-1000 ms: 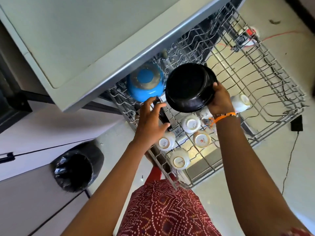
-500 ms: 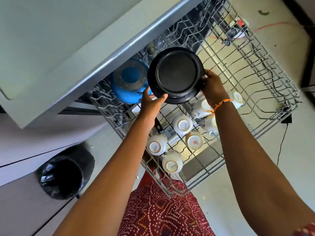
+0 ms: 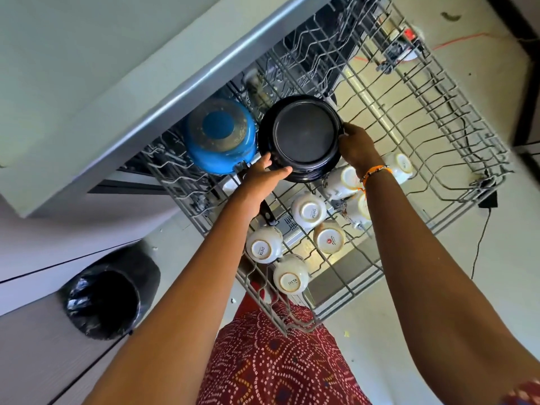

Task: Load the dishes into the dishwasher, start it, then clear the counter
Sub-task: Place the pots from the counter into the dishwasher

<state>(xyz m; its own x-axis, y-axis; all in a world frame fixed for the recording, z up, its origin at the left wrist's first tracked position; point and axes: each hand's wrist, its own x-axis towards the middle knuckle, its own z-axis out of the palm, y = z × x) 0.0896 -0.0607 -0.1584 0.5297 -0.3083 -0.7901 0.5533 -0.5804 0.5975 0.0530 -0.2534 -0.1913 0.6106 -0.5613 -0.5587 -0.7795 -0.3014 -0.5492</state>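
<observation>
A pale kitchen floor (image 3: 380,331) lies under a pulled-out wire dishwasher rack (image 3: 423,118). Both hands hold one upturned black pan (image 3: 304,138) by its rim: the left hand (image 3: 260,176) cups the near edge with fingers lightly curled, and the right hand (image 3: 355,146) grips the far side. The pan looks rigid, fairly heavy and smooth, so opposite rim points seem the safest hold. Just beyond the left fingers sits one blue pot (image 3: 219,135); below the right hand rest seven upturned white cups (image 3: 308,213).

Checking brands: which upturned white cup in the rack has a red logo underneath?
The cup in the middle row, right of the one nearest the left arm; the other readable bases show dark SISTA lettering.
</observation>
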